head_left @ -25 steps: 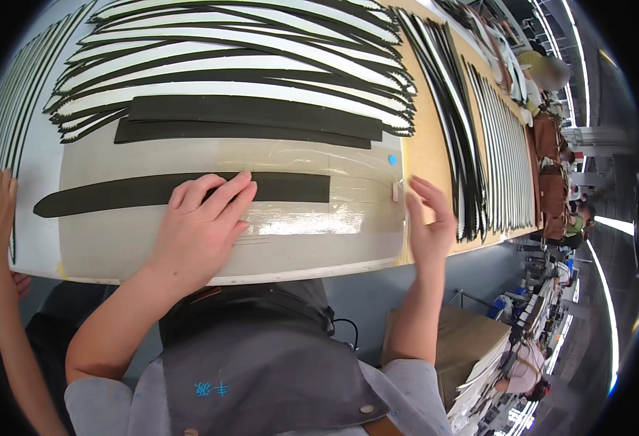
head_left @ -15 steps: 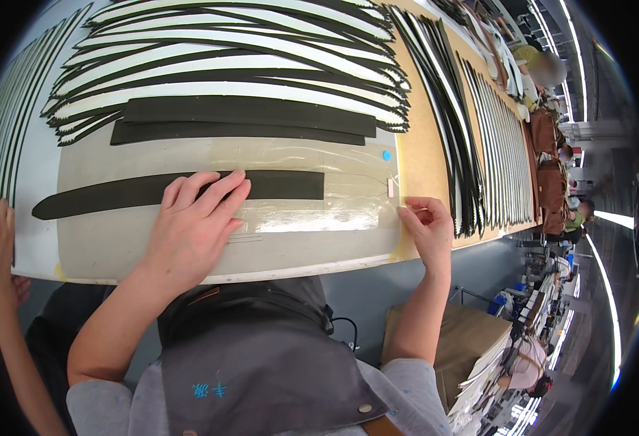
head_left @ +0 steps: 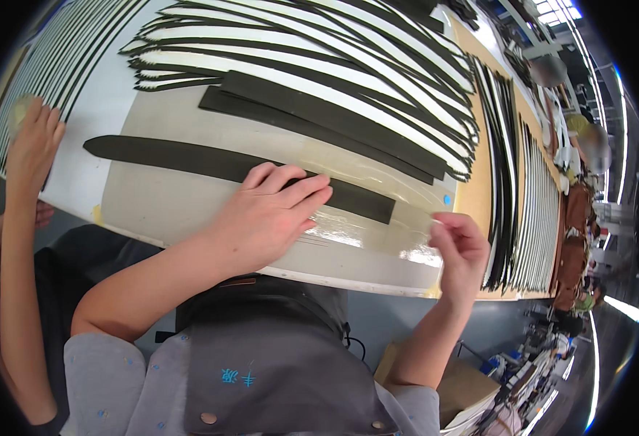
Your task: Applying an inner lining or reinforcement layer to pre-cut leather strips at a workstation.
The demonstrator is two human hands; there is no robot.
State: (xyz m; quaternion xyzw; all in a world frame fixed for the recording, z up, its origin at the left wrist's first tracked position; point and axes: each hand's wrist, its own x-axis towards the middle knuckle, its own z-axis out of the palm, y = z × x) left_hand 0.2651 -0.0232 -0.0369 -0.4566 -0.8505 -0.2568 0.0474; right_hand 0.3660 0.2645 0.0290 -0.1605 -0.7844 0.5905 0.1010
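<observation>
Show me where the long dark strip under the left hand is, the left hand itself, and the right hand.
long dark strip [head_left: 167, 157], head view, bare left part.
left hand [head_left: 265, 218], head view, back of hand.
right hand [head_left: 459, 243], head view, knuckles.

Rows of black-and-white strips [head_left: 319, 65] beside another person's hand [head_left: 33, 142].

The right hand [head_left: 459, 243] lifted off the table edge at the lower right of the frame and pinched a clear film corner [head_left: 436, 218], peeling it up.
</observation>
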